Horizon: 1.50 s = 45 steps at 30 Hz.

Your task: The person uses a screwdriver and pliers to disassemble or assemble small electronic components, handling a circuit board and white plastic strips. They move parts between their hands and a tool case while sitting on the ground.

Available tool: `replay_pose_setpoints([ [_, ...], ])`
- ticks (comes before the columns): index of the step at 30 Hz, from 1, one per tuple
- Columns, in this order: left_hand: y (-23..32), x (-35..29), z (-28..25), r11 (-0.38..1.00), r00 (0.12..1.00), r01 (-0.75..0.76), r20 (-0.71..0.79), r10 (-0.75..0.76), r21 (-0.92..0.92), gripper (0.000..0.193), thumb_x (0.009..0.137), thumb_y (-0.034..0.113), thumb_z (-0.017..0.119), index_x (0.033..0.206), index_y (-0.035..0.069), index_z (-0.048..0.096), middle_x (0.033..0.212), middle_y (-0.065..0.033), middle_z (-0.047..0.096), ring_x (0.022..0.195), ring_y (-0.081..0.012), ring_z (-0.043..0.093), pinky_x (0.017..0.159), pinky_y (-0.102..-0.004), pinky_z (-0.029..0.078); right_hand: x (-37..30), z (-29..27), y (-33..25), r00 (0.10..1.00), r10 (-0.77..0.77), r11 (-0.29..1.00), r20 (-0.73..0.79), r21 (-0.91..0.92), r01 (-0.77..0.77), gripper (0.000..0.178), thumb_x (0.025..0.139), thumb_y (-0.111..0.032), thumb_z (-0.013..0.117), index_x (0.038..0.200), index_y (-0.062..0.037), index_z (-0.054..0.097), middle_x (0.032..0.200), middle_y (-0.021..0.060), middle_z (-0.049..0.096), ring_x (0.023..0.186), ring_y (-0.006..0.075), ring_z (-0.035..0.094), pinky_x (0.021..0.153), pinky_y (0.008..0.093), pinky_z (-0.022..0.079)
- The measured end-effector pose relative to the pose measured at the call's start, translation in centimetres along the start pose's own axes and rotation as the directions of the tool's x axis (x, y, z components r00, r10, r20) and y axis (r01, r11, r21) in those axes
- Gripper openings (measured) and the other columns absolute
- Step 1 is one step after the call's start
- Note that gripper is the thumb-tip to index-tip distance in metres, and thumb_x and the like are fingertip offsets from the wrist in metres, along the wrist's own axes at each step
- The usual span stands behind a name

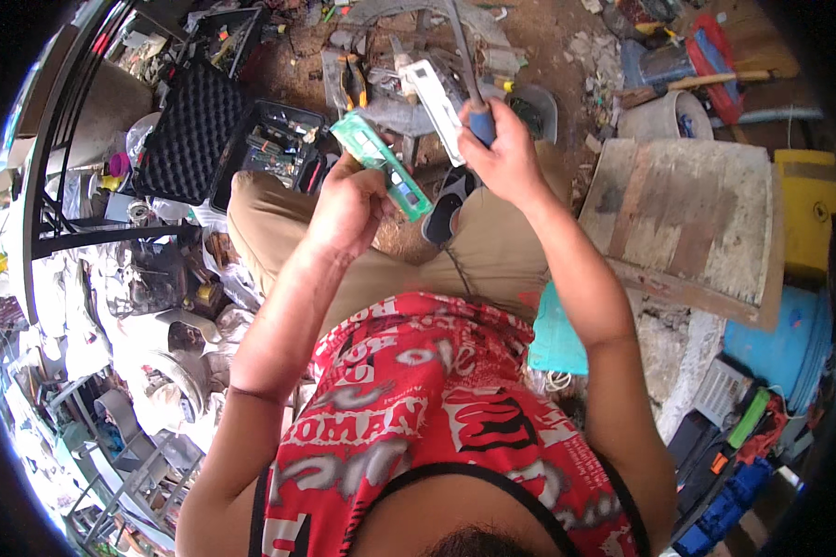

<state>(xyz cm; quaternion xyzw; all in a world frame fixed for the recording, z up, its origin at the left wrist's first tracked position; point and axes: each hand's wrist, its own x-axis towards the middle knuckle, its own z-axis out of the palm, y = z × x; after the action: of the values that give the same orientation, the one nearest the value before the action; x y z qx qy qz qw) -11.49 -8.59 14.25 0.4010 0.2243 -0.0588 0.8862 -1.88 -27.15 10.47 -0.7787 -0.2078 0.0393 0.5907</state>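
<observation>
Green circuit board (382, 164) pinched in left hand (348, 206), fingers curled round its lower end, board slanting up-left to down-right just above the knuckles. Right hand (503, 153) fisted tight round a blue tool handle (481, 123), grey shaft arcing up and away. White slim strip (436, 96) sits just beyond, btwn the two hands. Khaki trousers (492, 251) under both. Further out, left of the left hand: open black case (267, 148) w/ small parts. Right of the right hand: worn wooden board (692, 223), well apart.
</observation>
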Motion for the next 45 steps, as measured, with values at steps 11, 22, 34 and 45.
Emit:
replay_pose_setpoints([
  [11, -1.0, 5.1, -3.5, 0.986, 0.984, 0.035, 0.178, -0.006, -0.16, 0.042, 0.078, 0.001, 0.043, 0.12, 0.004, 0.044, 0.114, -0.0155, 0.058, 0.109, -0.0296, 0.057, 0.095, -0.0429, 0.048, -1.4, -2.6, 1.2, 0.992, 0.107, 0.97, -0.065, 0.228, -0.089, 0.036, 0.083, 0.0, 0.062, 0.118, -0.0022, 0.051, 0.097, -0.0005, 0.054, 0.082, 0.0055, 0.049, 0.073, 0.0211, 0.043],
  [22, -1.1, 9.0, -9.7, 0.993, 0.999, 0.022, -0.019, -0.025, -0.117, 0.036, 0.083, 0.006, 0.045, 0.119, 0.005, 0.045, 0.11, -0.0135, 0.06, 0.101, -0.0274, 0.06, 0.091, -0.0418, 0.049, 2.6, 0.6, 2.4, 0.892, 0.426, 0.833, 0.148, 0.32, -0.451, 0.033, 0.089, -0.008, 0.058, 0.12, 0.0006, 0.053, 0.076, 0.0018, 0.059, 0.059, 0.0077, 0.053, 0.05, 0.0218, 0.044],
  [34, -0.1, 7.6, -10.6, 0.953, 0.978, -0.074, 0.164, 0.127, -0.294, 0.032, 0.094, 0.006, 0.044, 0.126, 0.007, 0.045, 0.11, -0.0109, 0.059, 0.104, -0.0237, 0.059, 0.092, -0.0413, 0.05, 5.3, 2.6, 0.2, 0.938, 0.314, 0.921, 0.146, 0.194, -0.338, 0.025, 0.087, -0.006, 0.059, 0.112, -0.0064, 0.06, 0.076, -0.0017, 0.06, 0.061, 0.0041, 0.054, 0.05, 0.0206, 0.046],
  [45, 2.6, 5.2, -4.2, 0.938, 0.966, -0.244, 0.027, 0.258, -0.248, 0.03, 0.092, 0.013, 0.059, 0.12, 0.007, 0.051, 0.101, -0.0053, 0.062, 0.084, -0.015, 0.062, 0.079, -0.0338, 0.056, 2.4, 2.8, -5.9, 0.958, 0.144, 0.99, 0.25, -0.022, -0.143, 0.025, 0.08, -0.002, 0.062, 0.105, -0.0036, 0.063, 0.074, -0.0003, 0.061, 0.065, 0.0058, 0.055, 0.061, 0.0238, 0.047],
])
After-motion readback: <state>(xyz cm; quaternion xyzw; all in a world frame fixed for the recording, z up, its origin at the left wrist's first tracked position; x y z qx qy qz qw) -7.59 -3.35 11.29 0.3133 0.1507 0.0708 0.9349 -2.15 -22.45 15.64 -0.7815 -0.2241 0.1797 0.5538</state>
